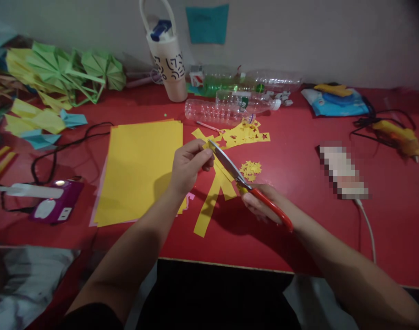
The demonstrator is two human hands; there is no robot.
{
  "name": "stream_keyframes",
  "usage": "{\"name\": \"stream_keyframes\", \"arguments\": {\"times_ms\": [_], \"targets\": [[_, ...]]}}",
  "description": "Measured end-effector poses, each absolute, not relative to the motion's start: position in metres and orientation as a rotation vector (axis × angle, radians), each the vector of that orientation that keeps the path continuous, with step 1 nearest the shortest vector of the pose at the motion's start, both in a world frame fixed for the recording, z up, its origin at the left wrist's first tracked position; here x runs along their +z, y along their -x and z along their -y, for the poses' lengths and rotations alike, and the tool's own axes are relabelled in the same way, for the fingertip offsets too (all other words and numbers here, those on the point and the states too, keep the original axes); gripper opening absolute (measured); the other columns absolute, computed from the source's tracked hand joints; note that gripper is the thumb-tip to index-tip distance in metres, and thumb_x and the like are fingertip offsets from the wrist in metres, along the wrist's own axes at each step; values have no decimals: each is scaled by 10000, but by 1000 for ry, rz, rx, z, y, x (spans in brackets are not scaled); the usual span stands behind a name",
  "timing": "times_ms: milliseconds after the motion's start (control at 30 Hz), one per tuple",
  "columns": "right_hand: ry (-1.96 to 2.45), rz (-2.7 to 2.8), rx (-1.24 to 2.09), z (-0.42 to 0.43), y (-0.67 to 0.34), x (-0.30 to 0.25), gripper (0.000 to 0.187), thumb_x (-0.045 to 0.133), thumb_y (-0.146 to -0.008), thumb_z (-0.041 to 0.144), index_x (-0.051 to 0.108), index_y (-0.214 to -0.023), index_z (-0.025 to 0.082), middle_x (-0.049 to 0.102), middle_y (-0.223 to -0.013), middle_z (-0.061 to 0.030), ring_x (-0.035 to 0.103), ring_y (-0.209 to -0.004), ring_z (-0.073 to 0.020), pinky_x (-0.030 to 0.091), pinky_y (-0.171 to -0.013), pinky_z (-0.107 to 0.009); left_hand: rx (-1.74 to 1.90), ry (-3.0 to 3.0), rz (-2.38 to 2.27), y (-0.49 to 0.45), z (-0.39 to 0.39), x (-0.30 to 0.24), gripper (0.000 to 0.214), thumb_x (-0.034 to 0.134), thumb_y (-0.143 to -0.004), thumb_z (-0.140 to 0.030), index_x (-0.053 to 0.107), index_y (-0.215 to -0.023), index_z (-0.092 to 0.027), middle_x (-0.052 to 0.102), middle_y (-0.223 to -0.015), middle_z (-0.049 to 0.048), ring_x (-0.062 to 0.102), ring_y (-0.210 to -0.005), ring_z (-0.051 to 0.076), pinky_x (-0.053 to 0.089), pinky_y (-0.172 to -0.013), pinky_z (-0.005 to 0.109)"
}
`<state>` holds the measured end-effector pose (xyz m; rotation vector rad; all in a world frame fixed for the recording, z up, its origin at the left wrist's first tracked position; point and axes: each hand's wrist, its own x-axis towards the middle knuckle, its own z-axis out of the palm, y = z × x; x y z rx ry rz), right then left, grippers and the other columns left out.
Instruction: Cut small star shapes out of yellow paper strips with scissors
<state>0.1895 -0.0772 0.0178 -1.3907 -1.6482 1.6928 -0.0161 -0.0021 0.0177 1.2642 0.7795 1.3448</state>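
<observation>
My left hand [188,164] is closed in a pinch on a small piece of yellow paper [207,145], held above the red table [299,238]. My right hand [261,204] grips the red handles of a pair of scissors [245,182], whose blade tips reach the pinched paper. Beneath the hands lie long yellow paper strips [209,206]. A little pile of cut yellow stars [250,169] sits just right of the blades. Yellow scraps with star-shaped holes [245,134] lie farther back.
A stack of yellow sheets [137,174] lies to the left. Clear plastic bottles [230,110], a cup bag [168,64], folded green and yellow paper shapes [61,73], a purple device [54,206], a glue gun [398,135], cables and a blue pouch [335,103] surround the work area.
</observation>
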Motion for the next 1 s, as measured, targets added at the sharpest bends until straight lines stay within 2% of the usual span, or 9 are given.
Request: {"name": "stream_keyframes", "arguments": {"times_ms": [233, 733, 1000], "targets": [[1404, 1633, 1719, 77, -190, 19, 487, 563, -832, 612, 354, -602, 237, 373, -437, 91, 366, -329, -54, 305, -329, -208, 1340, -1263, -796, 16, 2, 17, 164, 631, -750, -228, 615, -592, -187, 579, -506, -36, 516, -444, 50, 449, -424, 157], [1369, 1622, 1709, 75, -190, 29, 559, 604, -754, 726, 371, -622, 235, 359, -445, 104, 369, -328, -54, 305, -320, -206, 1354, -1234, -798, 17, 2, 21, 177, 647, -743, -265, 590, -596, -184, 581, -511, -37, 525, -442, 56, 454, -429, 175], [1352, 1621, 1693, 76, -190, 30, 553, 602, -771, 720, 372, -621, 239, 361, -456, 97, 360, -344, -60, 300, -338, -224, 1379, -1159, -842, 16, 0, 27, 193, 663, -695, -268, 541, -569, -188, 567, -488, -42, 510, -418, 53, 428, -405, 170]]}}
